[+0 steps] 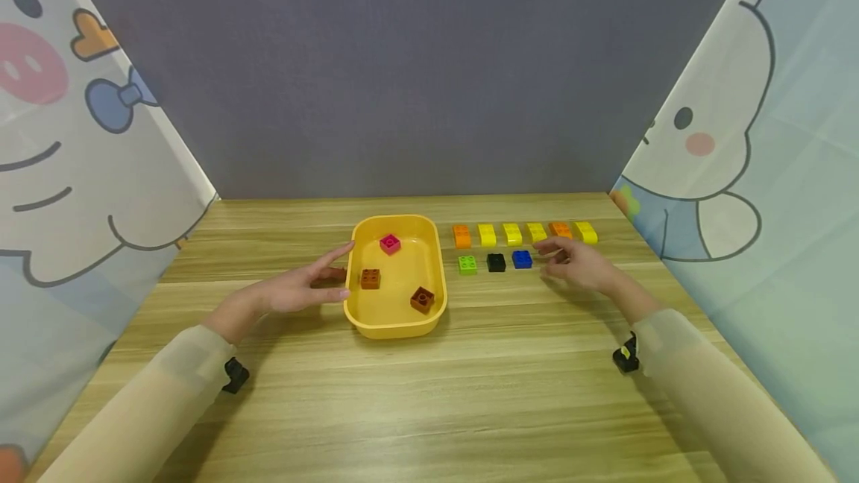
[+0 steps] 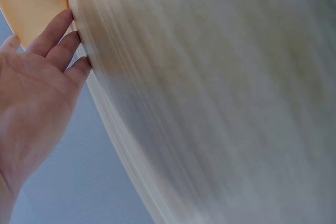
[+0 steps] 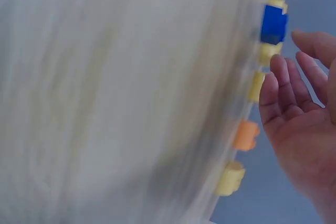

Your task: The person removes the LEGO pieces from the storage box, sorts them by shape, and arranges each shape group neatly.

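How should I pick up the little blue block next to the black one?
Probably from straight above, pinching the small blue plastic brick by its front and back faces. It sits flat with studs up, and the black brick stands close on one side while the right hand hovers open at the other, so those side faces are more crowded. The yellow row behind leaves a gap.
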Demonstrator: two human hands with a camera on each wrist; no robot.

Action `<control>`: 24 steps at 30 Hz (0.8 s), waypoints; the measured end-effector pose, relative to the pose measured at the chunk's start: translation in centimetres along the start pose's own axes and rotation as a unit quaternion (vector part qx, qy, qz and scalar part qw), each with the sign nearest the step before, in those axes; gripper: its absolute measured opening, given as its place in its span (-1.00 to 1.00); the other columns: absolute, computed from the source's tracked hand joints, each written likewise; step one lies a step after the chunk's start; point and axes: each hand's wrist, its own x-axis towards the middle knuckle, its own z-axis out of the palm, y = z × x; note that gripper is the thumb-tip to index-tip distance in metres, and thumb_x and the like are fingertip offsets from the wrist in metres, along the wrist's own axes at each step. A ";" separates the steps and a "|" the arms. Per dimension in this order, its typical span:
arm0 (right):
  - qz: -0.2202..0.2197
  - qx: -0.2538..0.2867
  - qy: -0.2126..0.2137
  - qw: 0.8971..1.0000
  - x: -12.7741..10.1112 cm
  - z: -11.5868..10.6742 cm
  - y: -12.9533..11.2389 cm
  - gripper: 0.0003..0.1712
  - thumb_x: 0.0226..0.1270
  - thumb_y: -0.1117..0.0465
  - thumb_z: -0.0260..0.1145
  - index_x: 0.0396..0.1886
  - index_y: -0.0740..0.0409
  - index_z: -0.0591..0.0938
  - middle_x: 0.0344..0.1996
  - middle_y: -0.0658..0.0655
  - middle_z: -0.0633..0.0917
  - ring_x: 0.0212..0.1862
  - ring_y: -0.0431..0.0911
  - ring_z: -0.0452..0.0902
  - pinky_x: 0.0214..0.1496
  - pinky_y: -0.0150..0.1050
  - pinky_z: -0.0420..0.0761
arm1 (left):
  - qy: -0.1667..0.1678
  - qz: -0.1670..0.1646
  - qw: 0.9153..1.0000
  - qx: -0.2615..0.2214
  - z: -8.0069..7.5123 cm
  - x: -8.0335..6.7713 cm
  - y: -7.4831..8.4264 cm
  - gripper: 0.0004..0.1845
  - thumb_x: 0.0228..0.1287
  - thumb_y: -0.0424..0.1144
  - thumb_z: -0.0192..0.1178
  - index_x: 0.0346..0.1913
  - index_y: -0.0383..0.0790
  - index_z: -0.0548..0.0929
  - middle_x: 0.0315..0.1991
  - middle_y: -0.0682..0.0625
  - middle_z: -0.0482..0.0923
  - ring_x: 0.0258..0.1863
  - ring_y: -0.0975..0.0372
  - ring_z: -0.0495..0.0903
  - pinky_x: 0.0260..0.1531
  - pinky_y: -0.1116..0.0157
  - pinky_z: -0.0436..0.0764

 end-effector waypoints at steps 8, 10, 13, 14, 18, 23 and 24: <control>-0.026 0.024 0.010 0.999 0.0 1.0 -4.2 -0.53 0.65 0.18 0.36 0.43 0.22 0.62 0.29 0.30 0.70 0.07 0.03 0.64 -0.06 -0.28 0.69 | 0.000 -0.004 1.000 -0.005 -0.1 0.0 0.0 0.06 0.61 0.13 0.28 0.82 0.31 -0.25 0.68 -0.40 0.25 0.69 -0.33 0.23 0.59 -0.49 0.16; -0.042 0.029 0.009 0.999 0.4 1.5 -5.3 -0.58 0.64 0.20 0.37 0.39 0.19 0.65 0.26 0.31 0.72 0.03 0.03 0.66 -0.09 -0.27 0.69 | -0.002 -0.003 1.000 -0.003 -0.1 0.0 0.0 0.06 0.61 0.13 0.29 0.83 0.29 -0.26 0.68 -0.41 0.24 0.69 -0.33 0.22 0.59 -0.50 0.17; -0.064 0.041 0.005 0.997 1.3 2.4 -7.3 -0.61 0.62 0.23 0.38 0.35 0.14 0.68 0.25 0.32 0.72 0.01 0.04 0.67 -0.10 -0.26 0.69 | -0.001 -0.007 1.000 -0.005 -0.1 0.0 0.0 0.06 0.61 0.14 0.29 0.83 0.30 -0.24 0.69 -0.40 0.25 0.69 -0.32 0.23 0.59 -0.49 0.16; -0.072 0.045 0.003 0.996 1.6 2.7 -8.0 -0.62 0.62 0.23 0.38 0.34 0.13 0.69 0.24 0.32 0.72 0.01 0.06 0.67 -0.09 -0.25 0.69 | 0.000 -0.007 1.000 -0.004 -0.1 0.0 0.0 0.06 0.60 0.14 0.29 0.82 0.31 -0.24 0.69 -0.39 0.25 0.69 -0.32 0.23 0.60 -0.49 0.16; -0.104 0.055 -0.009 0.993 3.4 4.3 -10.9 -0.62 0.62 0.22 0.39 0.33 0.12 0.69 0.23 0.31 0.73 0.05 0.07 0.66 -0.09 -0.25 0.70 | 0.003 -0.012 1.000 -0.005 -0.1 0.0 -0.1 0.05 0.60 0.16 0.29 0.82 0.35 -0.22 0.68 -0.36 0.28 0.69 -0.30 0.24 0.61 -0.48 0.15; -0.152 0.050 -0.036 0.986 5.8 6.7 -14.2 -0.61 0.61 0.23 0.40 0.34 0.19 0.69 0.21 0.29 0.74 0.03 0.02 0.66 -0.08 -0.24 0.70 | 0.002 -0.009 1.000 -0.006 -0.1 0.0 -0.1 0.05 0.60 0.15 0.30 0.82 0.32 -0.22 0.68 -0.38 0.28 0.69 -0.31 0.24 0.60 -0.48 0.16; -0.161 0.049 -0.044 0.985 6.2 7.2 -14.8 -0.61 0.61 0.23 0.40 0.34 0.19 0.69 0.21 0.28 0.74 0.04 0.01 0.66 -0.06 -0.23 0.70 | 0.002 -0.009 1.000 -0.007 0.0 0.0 -0.1 0.05 0.60 0.15 0.30 0.82 0.32 -0.22 0.68 -0.38 0.28 0.69 -0.31 0.25 0.60 -0.48 0.16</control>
